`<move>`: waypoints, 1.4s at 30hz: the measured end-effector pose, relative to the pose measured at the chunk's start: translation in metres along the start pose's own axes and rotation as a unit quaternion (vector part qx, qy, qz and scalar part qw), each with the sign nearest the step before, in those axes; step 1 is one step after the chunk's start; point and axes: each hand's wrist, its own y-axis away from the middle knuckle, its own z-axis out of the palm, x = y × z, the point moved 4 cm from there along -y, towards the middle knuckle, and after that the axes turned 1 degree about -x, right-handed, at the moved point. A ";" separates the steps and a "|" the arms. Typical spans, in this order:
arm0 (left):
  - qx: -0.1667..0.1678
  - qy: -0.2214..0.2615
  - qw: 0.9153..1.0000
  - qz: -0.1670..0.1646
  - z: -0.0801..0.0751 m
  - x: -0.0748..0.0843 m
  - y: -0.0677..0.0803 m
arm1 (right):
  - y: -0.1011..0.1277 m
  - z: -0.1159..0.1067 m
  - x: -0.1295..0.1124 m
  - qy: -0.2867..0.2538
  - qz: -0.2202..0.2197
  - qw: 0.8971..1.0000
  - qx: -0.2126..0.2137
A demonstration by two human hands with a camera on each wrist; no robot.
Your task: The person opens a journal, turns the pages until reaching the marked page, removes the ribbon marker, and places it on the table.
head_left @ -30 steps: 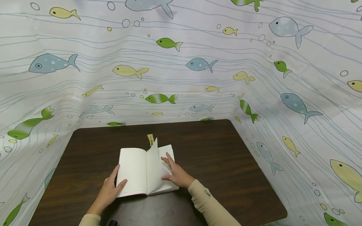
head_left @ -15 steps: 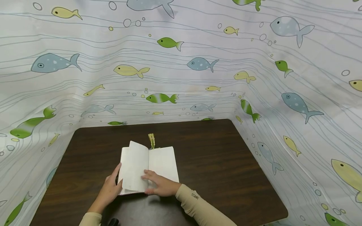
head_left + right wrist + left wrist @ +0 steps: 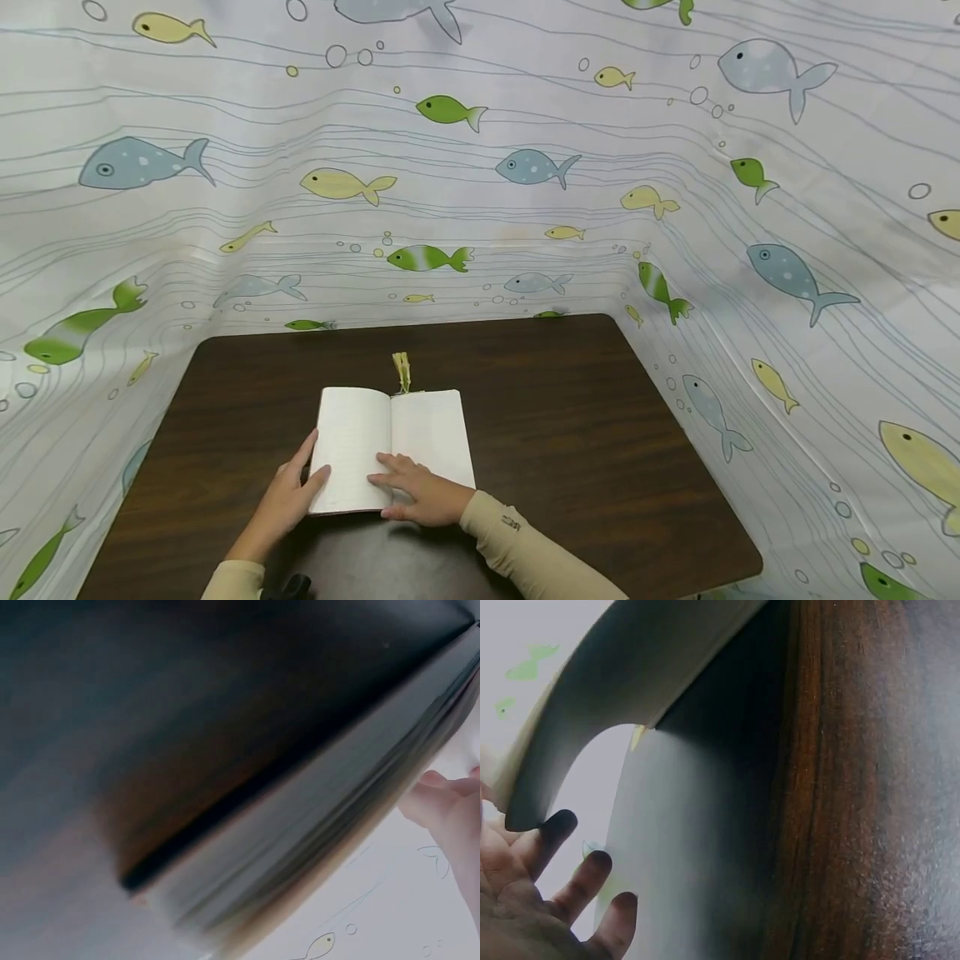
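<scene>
An open notebook (image 3: 431, 421) with pale pages, faintly lined on the left, lies on the dark wooden table. My left hand (image 3: 288, 492) holds its left edge, thumb on the page and fingers around the side. In the left wrist view, fingers (image 3: 581, 889) show beside the curved dark cover (image 3: 622, 682). My right hand (image 3: 423, 493) rests across the lower pages near the spine, its fingers spread. The right wrist view has the notebook's page edges (image 3: 300, 832) in close-up, with part of a hand (image 3: 450, 810) at the right.
A yellowish tassel (image 3: 402, 371) sticks out past the notebook's top by the spine. A small black object (image 3: 296, 586) is at the bottom edge of the head view. Around the table (image 3: 570, 433) hangs a white fish-patterned curtain (image 3: 480, 217).
One leaf has been turned from the right side over to the left and now lies flat. My right hand has moved left to the spine; the left hand stays at the left edge.
</scene>
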 end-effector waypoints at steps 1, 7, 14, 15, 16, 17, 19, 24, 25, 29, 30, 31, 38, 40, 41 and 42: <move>0.000 -0.007 1.000 0.003 0.000 0.000 0.000 | 0.000 -0.001 0.001 0.001 0.000 1.000 0.001; 0.010 -0.045 0.999 0.028 0.001 -0.003 0.001 | 0.006 -0.004 0.012 0.046 0.021 0.998 0.022; -0.003 -0.046 0.999 0.011 0.003 -0.008 0.002 | 0.033 -0.014 0.050 0.113 0.116 0.986 0.032; -0.005 -0.046 0.999 0.008 0.003 -0.009 0.001 | 0.036 -0.015 0.056 0.114 0.128 0.985 0.030; -0.008 -0.046 0.999 0.003 0.003 -0.009 0.001 | 0.040 -0.016 0.061 0.110 0.136 0.984 0.027; -0.008 -0.046 0.999 0.001 0.003 -0.010 0.001 | 0.043 -0.017 0.066 0.106 0.143 0.984 0.024; -0.007 -0.046 0.999 -0.002 0.002 -0.010 0.002 | 0.049 -0.020 0.074 0.093 0.150 0.984 0.019; -0.001 -0.046 0.999 0.005 0.000 -0.008 0.002 | 0.056 -0.028 0.078 0.058 0.147 0.987 0.020; 0.000 -0.048 0.999 0.006 0.000 -0.008 0.002 | 0.057 -0.028 0.078 0.057 0.146 0.988 0.020; -0.002 -0.052 0.999 0.005 0.002 -0.009 0.000 | 0.059 -0.030 0.076 0.059 0.144 0.988 0.021; -0.003 -0.052 0.999 0.005 0.003 -0.009 -0.001 | 0.060 -0.030 0.076 0.060 0.145 0.987 0.021; -0.003 -0.053 0.999 0.004 0.003 -0.009 -0.001 | 0.060 -0.030 0.076 0.060 0.145 0.987 0.022; 0.002 -0.056 0.998 0.003 0.002 -0.010 0.001 | 0.058 -0.031 0.076 0.063 0.136 0.987 0.054; 0.002 -0.057 0.998 0.002 0.001 -0.010 0.002 | 0.056 -0.030 0.076 0.071 0.136 0.985 0.076; 0.002 -0.057 0.998 0.001 0.001 -0.011 0.002 | 0.056 -0.029 0.076 0.076 0.139 0.984 0.087; 0.002 -0.058 0.998 0.000 0.001 -0.011 0.002 | 0.055 -0.029 0.077 0.081 0.140 0.982 0.097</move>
